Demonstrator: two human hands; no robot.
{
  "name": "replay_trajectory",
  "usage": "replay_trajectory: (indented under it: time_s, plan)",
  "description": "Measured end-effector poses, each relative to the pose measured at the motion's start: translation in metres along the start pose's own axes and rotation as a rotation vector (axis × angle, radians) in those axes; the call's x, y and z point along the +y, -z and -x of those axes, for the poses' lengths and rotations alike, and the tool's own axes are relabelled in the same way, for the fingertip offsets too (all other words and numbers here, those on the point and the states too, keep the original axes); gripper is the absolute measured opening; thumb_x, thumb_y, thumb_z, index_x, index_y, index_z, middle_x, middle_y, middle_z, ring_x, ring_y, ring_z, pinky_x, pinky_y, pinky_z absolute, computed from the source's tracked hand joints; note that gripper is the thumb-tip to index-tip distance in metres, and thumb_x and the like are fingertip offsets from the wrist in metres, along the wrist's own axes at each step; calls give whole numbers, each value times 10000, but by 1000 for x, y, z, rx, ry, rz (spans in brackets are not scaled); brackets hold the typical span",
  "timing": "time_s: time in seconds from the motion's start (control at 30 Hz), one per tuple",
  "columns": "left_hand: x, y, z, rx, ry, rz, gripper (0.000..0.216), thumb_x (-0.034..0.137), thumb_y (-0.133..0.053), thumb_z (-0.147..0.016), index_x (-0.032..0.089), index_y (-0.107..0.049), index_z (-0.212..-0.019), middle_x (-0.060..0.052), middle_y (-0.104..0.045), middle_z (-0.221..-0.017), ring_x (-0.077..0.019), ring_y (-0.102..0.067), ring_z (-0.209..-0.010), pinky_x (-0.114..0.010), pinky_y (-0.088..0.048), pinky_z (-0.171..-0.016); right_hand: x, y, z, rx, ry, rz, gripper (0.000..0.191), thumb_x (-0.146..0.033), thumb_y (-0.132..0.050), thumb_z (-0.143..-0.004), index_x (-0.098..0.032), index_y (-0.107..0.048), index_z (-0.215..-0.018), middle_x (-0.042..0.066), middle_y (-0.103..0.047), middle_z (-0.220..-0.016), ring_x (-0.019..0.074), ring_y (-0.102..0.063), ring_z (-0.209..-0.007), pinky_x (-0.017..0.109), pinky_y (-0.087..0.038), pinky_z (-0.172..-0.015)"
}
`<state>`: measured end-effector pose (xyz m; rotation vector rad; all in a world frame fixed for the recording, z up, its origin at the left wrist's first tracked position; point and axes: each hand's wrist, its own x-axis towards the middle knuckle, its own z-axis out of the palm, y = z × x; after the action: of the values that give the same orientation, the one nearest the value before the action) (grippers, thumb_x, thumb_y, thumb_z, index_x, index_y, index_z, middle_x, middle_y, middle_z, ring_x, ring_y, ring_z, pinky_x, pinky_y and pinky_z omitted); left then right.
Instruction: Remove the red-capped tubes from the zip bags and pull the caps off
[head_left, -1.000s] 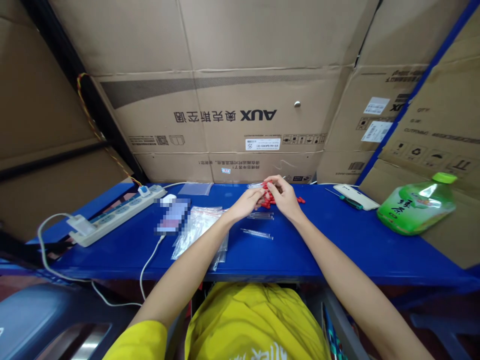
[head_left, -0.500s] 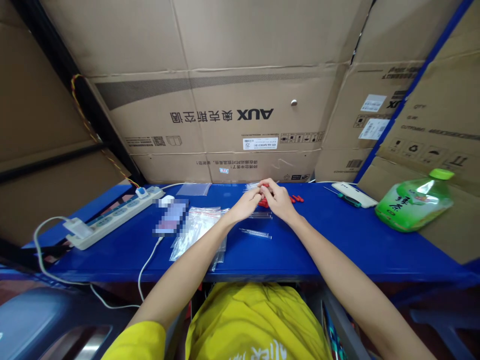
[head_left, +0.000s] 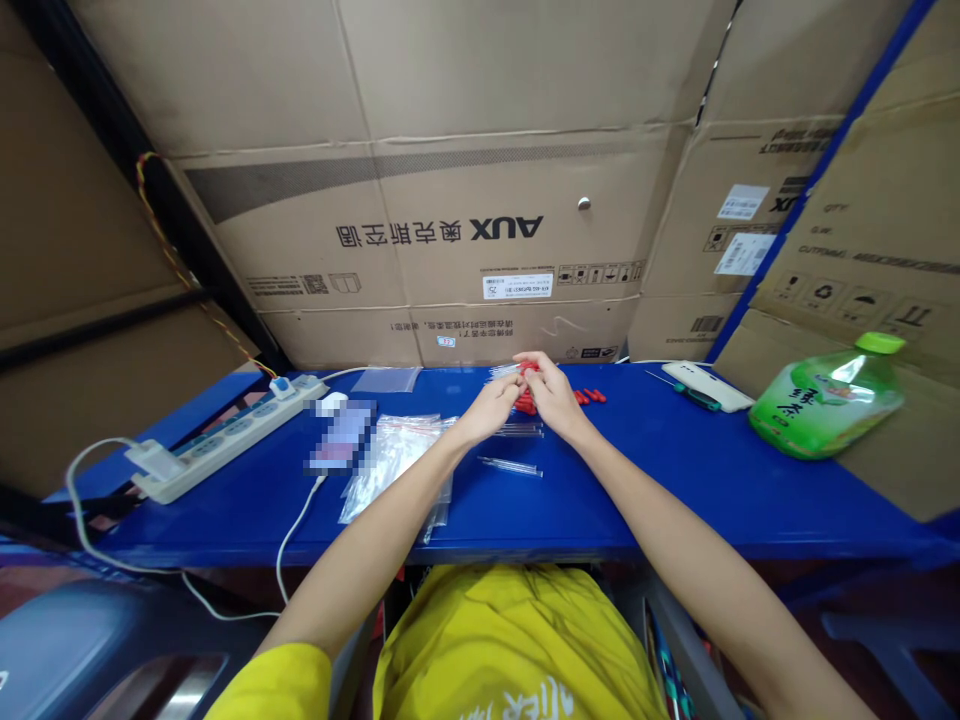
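Note:
My left hand (head_left: pixel 491 406) and my right hand (head_left: pixel 553 400) meet over the far middle of the blue table, fingertips nearly together. A small red piece (head_left: pixel 529 367) shows at the fingers of my right hand, which are closed on it. The fingers of my left hand are pinched, and what they hold is hidden. More small red pieces (head_left: pixel 592 396) lie in a loose pile under and right of the hands. Thin clear rods or tubes (head_left: pixel 510 467) lie in front of the hands, with others partly hidden behind my left hand.
Clear plastic bags (head_left: pixel 397 460) are stacked to the left, beside a blurred phone (head_left: pixel 341 436) on a cable. A white power strip (head_left: pixel 232 437) lies farther left. At right are a green-handled screwdriver (head_left: pixel 697 397), a white flat object (head_left: pixel 712 385) and a green bottle (head_left: pixel 825 400).
My right hand's fingers have shifted slightly, and more red shows between the hands. The camera view has moved a little; the other things on the table lie as before.

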<state>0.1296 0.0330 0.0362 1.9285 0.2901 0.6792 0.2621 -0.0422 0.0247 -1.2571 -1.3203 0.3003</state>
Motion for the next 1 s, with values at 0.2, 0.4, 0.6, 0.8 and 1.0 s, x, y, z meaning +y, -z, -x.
replay_trajectory:
  time_s: [0.2,0.4,0.6,0.8,1.0]
  plan:
    - [12,-2,5,-217,264,426,232,387,-472,-932,192,-471,-806,68,-289,-616,-86,-257,-502,-200,-286,-495,5,8,-2,-28,-117,-242,270,-277,-506,-884,-243,-577,-1143,-86,-384,-536,142,-445,-462,247,-344,-484]
    - [7,-1,6,-168,169,342,229,373,-468,-952,193,-467,-811,66,-309,-616,-84,-277,-498,-191,-277,-482,-5,13,0,-50,-9,-159,254,-387,-492,-966,-247,-594,-1152,-72,-379,-578,146,-434,-496,261,-355,-515]
    - [-6,-1,5,-19,-50,-323,220,287,-414,-964,191,-606,-1016,-60,-672,-928,-188,-604,-813,-293,-492,-789,-2,12,0,-45,22,166,262,-437,-501,-989,-227,-637,-1067,2,-659,-720,187,-618,-647,290,-451,-632]
    - [-15,0,3,28,-81,-419,316,231,-357,-966,167,-641,-1088,-87,-720,-1072,-217,-644,-945,-333,-480,-909,1,4,0,-31,29,165,200,-352,-449,-994,-230,-598,-1048,15,-681,-792,194,-649,-722,305,-479,-698]
    - [-11,-4,0,56,-74,-284,244,201,-371,-933,159,-603,-870,-57,-693,-921,-185,-599,-863,-295,-451,-844,1,3,-1,-78,-10,4,160,-364,-470,-981,-238,-518,-1066,-18,-624,-755,170,-625,-678,296,-479,-671]
